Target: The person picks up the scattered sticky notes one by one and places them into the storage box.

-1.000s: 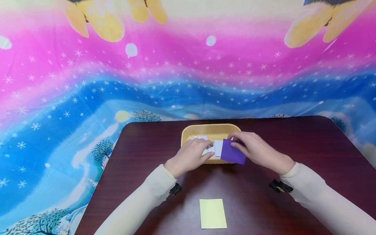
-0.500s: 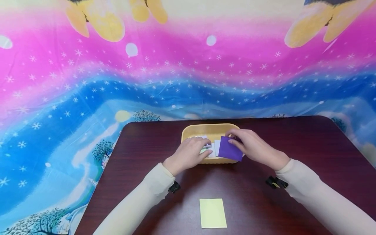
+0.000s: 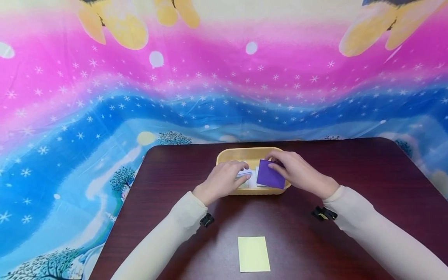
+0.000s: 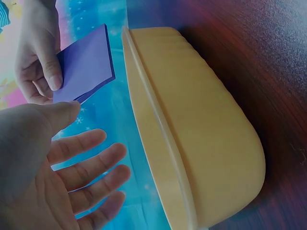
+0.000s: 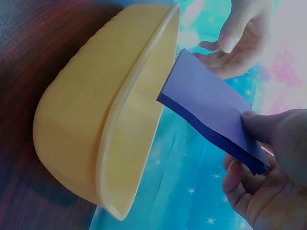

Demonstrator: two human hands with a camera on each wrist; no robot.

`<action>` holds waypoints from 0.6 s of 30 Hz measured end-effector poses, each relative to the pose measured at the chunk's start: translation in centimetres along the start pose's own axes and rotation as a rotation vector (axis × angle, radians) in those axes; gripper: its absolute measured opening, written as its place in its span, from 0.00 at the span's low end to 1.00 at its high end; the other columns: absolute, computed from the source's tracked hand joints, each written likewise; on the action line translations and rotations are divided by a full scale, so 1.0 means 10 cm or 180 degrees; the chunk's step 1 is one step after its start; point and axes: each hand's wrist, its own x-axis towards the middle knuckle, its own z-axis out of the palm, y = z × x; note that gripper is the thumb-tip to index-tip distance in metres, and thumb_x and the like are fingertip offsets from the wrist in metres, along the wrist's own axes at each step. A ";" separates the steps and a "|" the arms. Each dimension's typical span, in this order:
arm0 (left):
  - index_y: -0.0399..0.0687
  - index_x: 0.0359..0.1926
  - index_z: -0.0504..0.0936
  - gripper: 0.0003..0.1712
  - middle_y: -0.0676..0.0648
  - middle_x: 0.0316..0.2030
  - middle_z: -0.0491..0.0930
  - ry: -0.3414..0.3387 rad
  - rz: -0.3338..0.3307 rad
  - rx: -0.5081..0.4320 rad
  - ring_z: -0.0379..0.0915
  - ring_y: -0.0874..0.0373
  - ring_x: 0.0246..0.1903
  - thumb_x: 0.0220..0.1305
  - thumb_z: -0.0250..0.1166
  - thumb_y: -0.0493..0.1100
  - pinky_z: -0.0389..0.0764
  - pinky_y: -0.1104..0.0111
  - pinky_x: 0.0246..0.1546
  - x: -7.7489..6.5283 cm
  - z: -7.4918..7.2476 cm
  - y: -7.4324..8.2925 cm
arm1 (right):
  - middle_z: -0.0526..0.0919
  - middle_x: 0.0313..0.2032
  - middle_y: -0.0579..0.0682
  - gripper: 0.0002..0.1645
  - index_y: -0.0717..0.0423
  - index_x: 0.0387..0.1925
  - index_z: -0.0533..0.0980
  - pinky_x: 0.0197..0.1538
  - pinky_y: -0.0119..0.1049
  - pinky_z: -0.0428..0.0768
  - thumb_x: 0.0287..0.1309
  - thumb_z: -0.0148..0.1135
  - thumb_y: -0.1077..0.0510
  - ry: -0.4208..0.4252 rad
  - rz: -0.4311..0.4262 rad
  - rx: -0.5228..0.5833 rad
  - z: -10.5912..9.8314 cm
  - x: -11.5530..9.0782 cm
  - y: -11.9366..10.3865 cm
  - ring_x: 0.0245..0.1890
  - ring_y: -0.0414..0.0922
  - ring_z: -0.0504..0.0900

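Observation:
My right hand [image 3: 302,171] pinches a purple sticky note pad [image 3: 270,174] over the right part of a yellow plastic basket [image 3: 260,191]. In the right wrist view the pad [image 5: 206,100] is tilted, its thick sheet edges showing, with the thumb on top and fingers beneath. Above the basket's left part is my left hand [image 3: 219,181], its fingers spread and loosely bent, holding nothing in the left wrist view. White papers or pads [image 3: 252,182] lie in the basket between the hands, partly hidden by them.
A pale yellow sticky note pad [image 3: 253,254] lies on the dark wood table [image 3: 175,171] near the front. Behind the table hangs a colourful printed cloth [image 3: 224,85]. Black straps [image 3: 324,214] sit at both wrists.
My right hand has moved left and slightly away from me with the purple pad, from the basket's front right edge to over its inside. My left hand has shifted slightly left.

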 end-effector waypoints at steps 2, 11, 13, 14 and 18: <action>0.51 0.51 0.79 0.21 0.51 0.44 0.83 -0.0008 -0.0030 0.0008 0.76 0.60 0.44 0.65 0.55 0.56 0.76 0.64 0.44 0.00 0.00 -0.01 | 0.83 0.38 0.48 0.12 0.53 0.46 0.75 0.37 0.38 0.80 0.59 0.59 0.60 -0.0005 0.0016 0.0004 0.00 0.01 0.01 0.36 0.41 0.81; 0.51 0.53 0.79 0.23 0.51 0.45 0.82 -0.0051 -0.0113 0.0013 0.76 0.59 0.46 0.65 0.54 0.58 0.76 0.64 0.45 0.04 0.02 -0.04 | 0.82 0.41 0.48 0.13 0.52 0.48 0.75 0.38 0.37 0.80 0.62 0.56 0.58 -0.0067 0.0181 0.0058 0.02 0.05 0.07 0.37 0.40 0.80; 0.51 0.53 0.79 0.24 0.51 0.46 0.82 -0.0052 -0.0121 0.0000 0.76 0.59 0.46 0.65 0.53 0.59 0.76 0.64 0.45 0.05 0.03 -0.04 | 0.83 0.41 0.49 0.13 0.52 0.48 0.75 0.38 0.38 0.80 0.62 0.56 0.58 -0.0069 0.0202 0.0066 0.02 0.07 0.09 0.38 0.41 0.81; 0.51 0.53 0.79 0.25 0.51 0.46 0.82 -0.0049 -0.0125 -0.0013 0.76 0.59 0.46 0.65 0.53 0.59 0.76 0.64 0.45 0.05 0.03 -0.04 | 0.83 0.42 0.49 0.13 0.52 0.48 0.75 0.38 0.38 0.80 0.62 0.56 0.58 -0.0068 0.0206 0.0077 0.03 0.08 0.10 0.38 0.41 0.81; 0.51 0.53 0.79 0.24 0.51 0.46 0.82 -0.0022 -0.0122 -0.0061 0.76 0.59 0.45 0.65 0.54 0.59 0.76 0.64 0.45 0.07 0.04 -0.05 | 0.83 0.41 0.51 0.13 0.53 0.49 0.75 0.38 0.38 0.81 0.62 0.56 0.59 -0.0053 0.0211 0.0100 0.05 0.11 0.13 0.39 0.43 0.81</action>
